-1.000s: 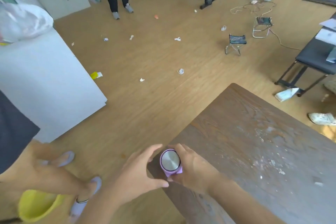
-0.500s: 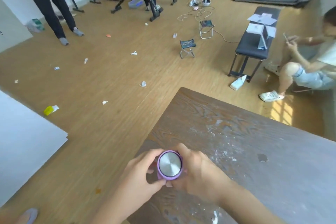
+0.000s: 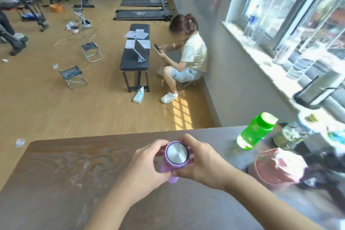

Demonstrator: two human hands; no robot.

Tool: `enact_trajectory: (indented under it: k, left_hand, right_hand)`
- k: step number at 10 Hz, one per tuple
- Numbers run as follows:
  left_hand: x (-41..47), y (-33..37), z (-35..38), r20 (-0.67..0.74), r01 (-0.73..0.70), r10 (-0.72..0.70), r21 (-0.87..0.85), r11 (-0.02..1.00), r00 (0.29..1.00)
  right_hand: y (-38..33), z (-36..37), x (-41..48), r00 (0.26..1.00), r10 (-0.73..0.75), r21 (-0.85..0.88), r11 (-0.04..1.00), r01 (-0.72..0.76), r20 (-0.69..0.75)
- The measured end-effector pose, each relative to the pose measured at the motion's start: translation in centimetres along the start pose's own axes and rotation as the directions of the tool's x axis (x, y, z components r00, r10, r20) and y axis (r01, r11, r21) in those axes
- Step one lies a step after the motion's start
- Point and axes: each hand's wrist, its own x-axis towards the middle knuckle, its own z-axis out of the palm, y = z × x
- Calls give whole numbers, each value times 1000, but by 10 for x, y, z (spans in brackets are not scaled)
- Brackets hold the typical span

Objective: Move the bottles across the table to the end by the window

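Observation:
A purple bottle [image 3: 169, 169] with a round silver cap sits between both my hands above the dark wooden table [image 3: 74, 183]. My left hand [image 3: 143, 166] wraps its left side and my right hand [image 3: 203, 164] wraps its right side; whether its base touches the table is hidden. A bright green bottle [image 3: 254, 131] with a pale cap stands on the table to the right, near the window [image 3: 291, 9]. It is about a hand's width beyond my right hand.
A pink container [image 3: 276, 168] and blurred clutter crowd the table's right end below the sill. A clear bottle [image 3: 291, 134] stands beside the green one. A person [image 3: 188, 56] sits by the wall next to a black bench [image 3: 135, 56]. Folding stools stand on the floor.
My view has swung right toward the window. Both hands have carried the purple bottle along the table from its left corner toward the green bottle.

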Motion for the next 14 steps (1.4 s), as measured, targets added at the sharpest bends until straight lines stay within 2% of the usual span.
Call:
enact_trajectory:
  k: [1, 3, 5, 11, 12, 13, 14]
  left_hand:
    - [61, 29, 48, 61, -51, 53, -40, 998, 997]
    - [145, 56, 112, 107, -61, 67, -58, 996, 992]
    - [184, 61, 145, 119, -46, 47, -12, 999, 992]
    - [199, 41, 160, 155, 54, -53, -3, 999, 986]
    - [197, 39, 161, 177, 68, -65, -8, 998, 982]
    - [190, 32, 157, 210, 127, -120, -21, 992, 970]
    - [154, 17, 150, 150, 215, -203, -66, 974, 967]
  right_hand:
    - [45, -53, 8, 995, 49, -21, 998, -51, -87]
    - [110, -120, 28, 980, 117, -24, 992, -122, -159]
    - [152, -138, 47, 970, 152, 29, 988, -150, -189]
    - [184, -125, 67, 969, 186, 79, 981, -175, -166]
    - [181, -125, 66, 971, 194, 46, 981, -190, -139]
    - [173, -128, 58, 978, 190, -63, 979, -196, -91]
    - [158, -136, 27, 980, 113, -147, 980, -138, -166]
